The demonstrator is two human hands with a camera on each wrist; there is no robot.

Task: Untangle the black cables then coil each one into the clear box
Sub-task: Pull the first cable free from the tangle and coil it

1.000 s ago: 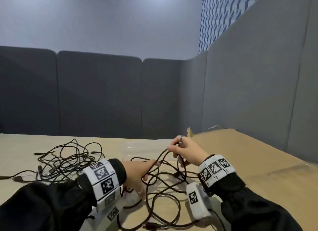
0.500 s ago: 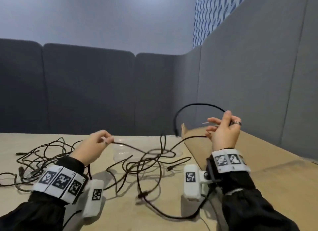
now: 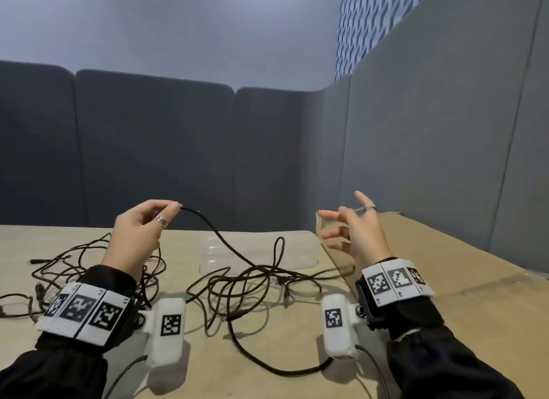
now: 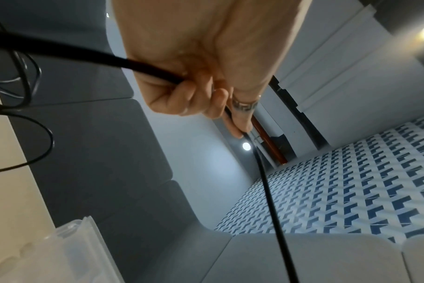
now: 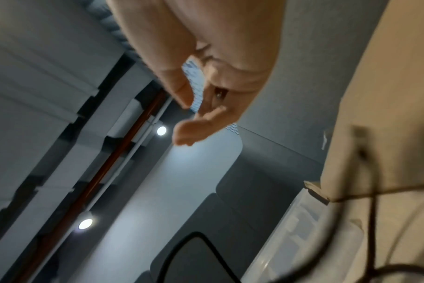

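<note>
My left hand (image 3: 148, 223) is raised above the table and pinches a black cable (image 3: 225, 244) between thumb and forefinger. In the left wrist view the cable (image 4: 266, 181) runs through the curled fingers (image 4: 182, 99). From the hand it arcs down into a loose tangle (image 3: 246, 282) in front of the clear box (image 3: 258, 250), which lies empty at the table's middle. My right hand (image 3: 353, 229) hovers to the right with fingers spread and holds nothing; the right wrist view shows its bare fingers (image 5: 201, 126). A second tangle (image 3: 74, 268) lies at the left.
A brown cardboard sheet (image 3: 445, 279) covers the right part of the pale wooden table (image 3: 267, 354). Grey padded partitions (image 3: 154, 149) close off the back and right. Wrist camera units (image 3: 167, 327) hang under both forearms.
My right hand has let go of the cable loop it held up and now spreads empty. My left hand has lifted higher, still pinching the cable, whose slack dropped back onto the table.
</note>
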